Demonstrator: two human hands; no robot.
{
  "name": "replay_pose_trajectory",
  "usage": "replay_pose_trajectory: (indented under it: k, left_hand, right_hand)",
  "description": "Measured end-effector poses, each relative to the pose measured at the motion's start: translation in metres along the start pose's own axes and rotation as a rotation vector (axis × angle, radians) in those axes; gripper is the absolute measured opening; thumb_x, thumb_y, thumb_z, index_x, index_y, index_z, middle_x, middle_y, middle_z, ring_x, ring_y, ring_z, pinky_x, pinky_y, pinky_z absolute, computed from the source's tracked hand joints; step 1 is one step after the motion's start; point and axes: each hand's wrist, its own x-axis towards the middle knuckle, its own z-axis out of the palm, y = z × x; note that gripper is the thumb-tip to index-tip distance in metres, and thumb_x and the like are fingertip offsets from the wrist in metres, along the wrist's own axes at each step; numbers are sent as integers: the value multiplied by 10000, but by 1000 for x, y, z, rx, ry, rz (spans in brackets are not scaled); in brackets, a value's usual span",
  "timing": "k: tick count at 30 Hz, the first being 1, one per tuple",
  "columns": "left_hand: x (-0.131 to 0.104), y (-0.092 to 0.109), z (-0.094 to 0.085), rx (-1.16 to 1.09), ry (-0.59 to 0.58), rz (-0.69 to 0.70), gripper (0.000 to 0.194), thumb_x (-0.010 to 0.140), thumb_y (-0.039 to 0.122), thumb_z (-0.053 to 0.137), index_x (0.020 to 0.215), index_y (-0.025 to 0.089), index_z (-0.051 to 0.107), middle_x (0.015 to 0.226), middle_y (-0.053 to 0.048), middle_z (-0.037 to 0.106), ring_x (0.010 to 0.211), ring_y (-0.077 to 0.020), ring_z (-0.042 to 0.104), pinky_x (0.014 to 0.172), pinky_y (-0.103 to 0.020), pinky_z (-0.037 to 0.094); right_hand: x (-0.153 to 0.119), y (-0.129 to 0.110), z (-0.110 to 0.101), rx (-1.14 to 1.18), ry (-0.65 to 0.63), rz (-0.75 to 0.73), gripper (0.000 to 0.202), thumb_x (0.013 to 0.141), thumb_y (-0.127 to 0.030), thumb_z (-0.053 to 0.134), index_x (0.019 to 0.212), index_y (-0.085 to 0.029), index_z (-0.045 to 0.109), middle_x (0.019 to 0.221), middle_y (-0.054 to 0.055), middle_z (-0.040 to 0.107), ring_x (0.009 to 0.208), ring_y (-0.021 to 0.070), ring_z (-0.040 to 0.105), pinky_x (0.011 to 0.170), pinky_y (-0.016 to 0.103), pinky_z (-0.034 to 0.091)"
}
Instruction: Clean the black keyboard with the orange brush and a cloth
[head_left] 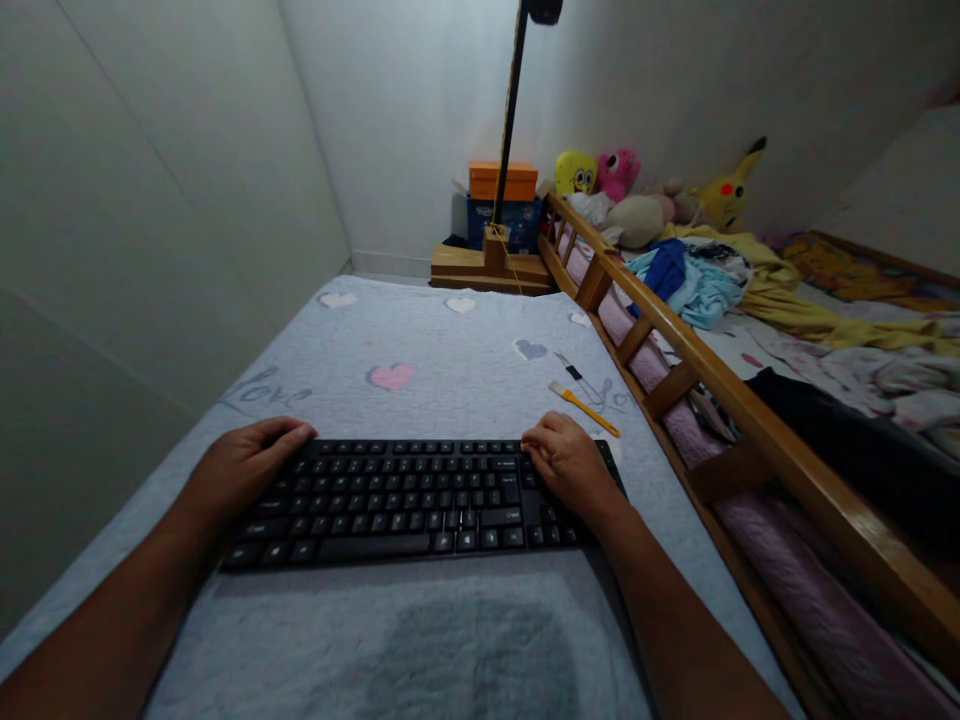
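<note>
A black keyboard [405, 500] lies flat across the light blue bedspread [322, 620]. My left hand [244, 465] rests at its left end, with the thumb and fingers stretched along the upper left corner and edge. At the right part of the keyboard, my right hand [566, 460] has its fingers bent together over the back edge and covers some keys; anything between those fingertips is too small to make out. Beyond my right hand lie a yellow-handled brush [589, 408] and a thin tool with a black middle [574, 372].
A wooden bed rail [675, 345] runs along the right side, with clothes [697, 280] and plush toys [637, 215] behind it. At the far end stand a dark pole [510, 120] on a wooden base [457, 262] and an orange box [502, 181]. A wall [150, 200] borders the left.
</note>
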Motion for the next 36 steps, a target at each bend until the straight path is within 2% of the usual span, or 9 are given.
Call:
replay_pose_trajectory:
  k: [13, 22, 28, 36]
  left_hand:
    - [-1, 3, -1, 2, 2, 11, 483, 738, 622, 569, 901, 192, 720, 826, -16, 749, 803, -238, 674, 705, -276, 470]
    - [2, -5, 1, -16, -11, -9, 499, 742, 645, 559, 909, 200, 711, 825, -4, 743, 820, -238, 665, 716, -281, 457]
    - [3, -6, 1, -17, -8, -21, 510, 727, 653, 560, 911, 202, 712, 834, -4, 739, 824, -241, 660, 720, -284, 454]
    - [3, -6, 2, -23, -14, -7, 497, 749, 648, 548, 912, 205, 704, 843, -5, 737, 836, -238, 661, 748, -288, 441]
  right_hand:
    - [-7, 11, -10, -10, 0, 46, 137, 881, -99, 609, 838, -189, 703, 834, 52, 606, 821, 205, 578, 748, 324, 455]
    - [-9, 17, -15, -7, -9, 78, 152, 882, -89, 602, 813, -173, 708, 811, 50, 599, 782, 192, 574, 714, 301, 446]
    - [-13, 24, -18, -29, 31, 86, 151, 870, -84, 605, 805, -174, 707, 809, 51, 606, 795, 207, 589, 740, 319, 450]
    - [-4, 1, -6, 60, 77, -1, 113, 898, -116, 623, 864, -179, 711, 836, 50, 612, 830, 200, 587, 771, 308, 452]
